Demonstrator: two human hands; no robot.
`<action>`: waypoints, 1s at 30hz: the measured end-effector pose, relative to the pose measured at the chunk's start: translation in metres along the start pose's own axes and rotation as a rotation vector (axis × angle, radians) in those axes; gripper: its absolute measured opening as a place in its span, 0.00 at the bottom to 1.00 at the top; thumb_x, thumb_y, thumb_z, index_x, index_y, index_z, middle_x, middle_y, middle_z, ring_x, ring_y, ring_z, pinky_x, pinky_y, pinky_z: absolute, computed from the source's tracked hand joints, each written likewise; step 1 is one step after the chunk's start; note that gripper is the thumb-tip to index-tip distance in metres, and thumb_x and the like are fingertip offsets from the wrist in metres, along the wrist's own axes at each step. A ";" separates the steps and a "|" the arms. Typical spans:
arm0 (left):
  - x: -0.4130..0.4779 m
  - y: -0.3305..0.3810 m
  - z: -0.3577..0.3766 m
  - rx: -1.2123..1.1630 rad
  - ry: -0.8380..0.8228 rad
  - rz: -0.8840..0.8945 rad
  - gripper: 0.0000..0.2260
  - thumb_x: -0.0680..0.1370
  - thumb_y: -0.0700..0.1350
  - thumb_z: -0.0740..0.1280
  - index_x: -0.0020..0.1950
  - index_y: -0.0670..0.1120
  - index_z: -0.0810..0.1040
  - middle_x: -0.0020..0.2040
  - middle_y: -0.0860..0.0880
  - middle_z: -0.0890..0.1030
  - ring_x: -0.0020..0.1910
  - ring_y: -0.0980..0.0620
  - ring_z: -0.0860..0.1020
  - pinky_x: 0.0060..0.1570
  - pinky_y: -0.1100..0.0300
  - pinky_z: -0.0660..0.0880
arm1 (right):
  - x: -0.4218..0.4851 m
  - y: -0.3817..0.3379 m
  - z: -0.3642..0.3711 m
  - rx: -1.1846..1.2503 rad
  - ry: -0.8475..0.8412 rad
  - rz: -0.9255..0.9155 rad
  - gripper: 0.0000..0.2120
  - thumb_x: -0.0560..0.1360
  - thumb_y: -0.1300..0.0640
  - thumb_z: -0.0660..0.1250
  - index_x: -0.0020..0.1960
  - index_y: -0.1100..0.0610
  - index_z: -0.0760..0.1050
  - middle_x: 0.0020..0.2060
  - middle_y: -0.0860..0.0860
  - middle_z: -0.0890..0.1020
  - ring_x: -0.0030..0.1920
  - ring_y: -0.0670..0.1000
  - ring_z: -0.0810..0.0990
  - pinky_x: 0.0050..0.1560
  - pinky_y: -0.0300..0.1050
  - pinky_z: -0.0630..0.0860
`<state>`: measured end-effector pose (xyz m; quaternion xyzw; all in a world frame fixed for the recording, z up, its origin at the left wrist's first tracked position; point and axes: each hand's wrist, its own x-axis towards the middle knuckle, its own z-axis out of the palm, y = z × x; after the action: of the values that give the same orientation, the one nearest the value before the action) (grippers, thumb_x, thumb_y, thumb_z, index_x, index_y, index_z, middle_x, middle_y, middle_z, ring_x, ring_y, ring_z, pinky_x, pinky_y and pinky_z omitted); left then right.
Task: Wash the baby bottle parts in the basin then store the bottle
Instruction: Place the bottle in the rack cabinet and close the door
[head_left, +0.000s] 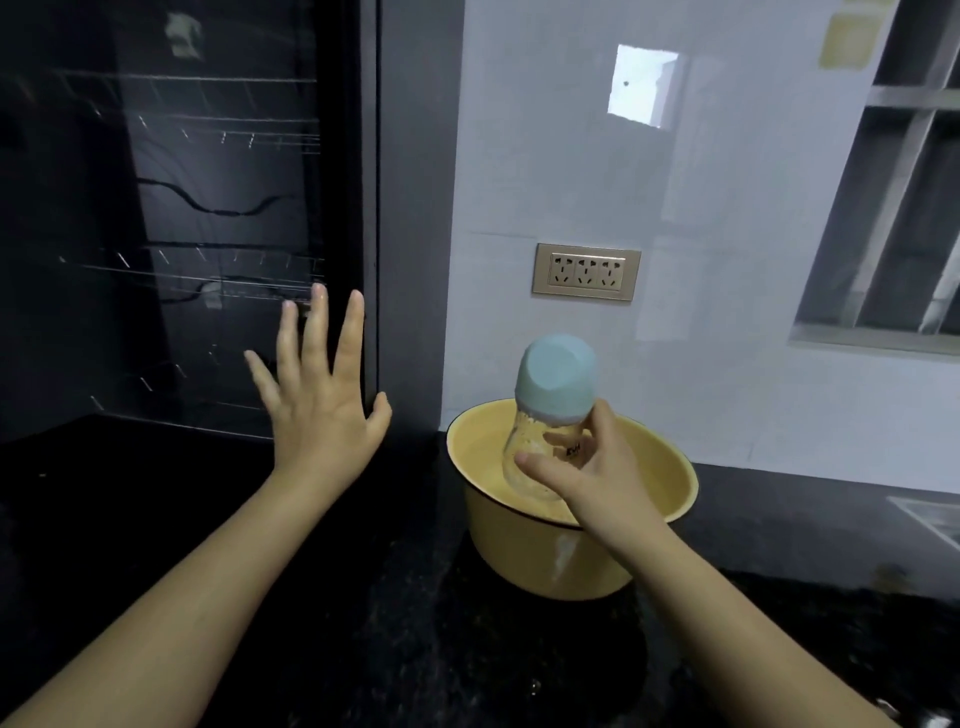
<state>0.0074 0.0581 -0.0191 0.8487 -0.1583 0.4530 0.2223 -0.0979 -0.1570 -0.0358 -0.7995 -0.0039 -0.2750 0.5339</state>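
Note:
My right hand (587, 467) grips a clear baby bottle (540, 441) with a pale blue cap (557, 379), held above the yellow basin (519, 551). The bottle is wet and its cap end points up and away from me. The basin stands on the black counter and holds water. My left hand (319, 395) is raised with its fingers spread, in front of the dark glass door of a cabinet (182, 218). Whether the fingertips touch the glass I cannot tell. Wire racks show behind the glass.
A black counter (260, 519) runs under both arms. A gold wall socket (586, 272) sits on the white tiled wall behind the basin. A window (893, 208) is at the upper right and the edge of a sink (930, 519) at the far right.

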 end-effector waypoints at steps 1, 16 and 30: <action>0.000 0.000 0.000 -0.008 0.004 0.002 0.45 0.70 0.44 0.72 0.77 0.54 0.44 0.78 0.46 0.47 0.76 0.42 0.45 0.68 0.31 0.44 | 0.000 0.001 0.000 -0.003 0.001 -0.001 0.26 0.61 0.46 0.75 0.55 0.43 0.68 0.52 0.43 0.77 0.54 0.43 0.76 0.49 0.40 0.73; 0.000 -0.001 0.005 -0.019 0.070 0.011 0.44 0.68 0.42 0.71 0.77 0.53 0.50 0.78 0.47 0.52 0.76 0.42 0.49 0.69 0.34 0.45 | -0.002 0.004 -0.007 -0.045 -0.024 0.000 0.23 0.62 0.47 0.76 0.53 0.41 0.69 0.51 0.42 0.78 0.53 0.44 0.78 0.55 0.51 0.78; -0.032 -0.022 -0.053 -0.116 0.047 0.134 0.40 0.70 0.53 0.62 0.76 0.52 0.45 0.77 0.54 0.50 0.77 0.47 0.45 0.72 0.47 0.45 | -0.003 -0.002 -0.001 0.005 -0.090 -0.066 0.27 0.55 0.42 0.75 0.51 0.40 0.70 0.51 0.45 0.80 0.54 0.48 0.79 0.57 0.55 0.77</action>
<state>-0.0368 0.1065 -0.0251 0.8110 -0.2356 0.4766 0.2442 -0.1019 -0.1564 -0.0353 -0.8092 -0.0548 -0.2561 0.5259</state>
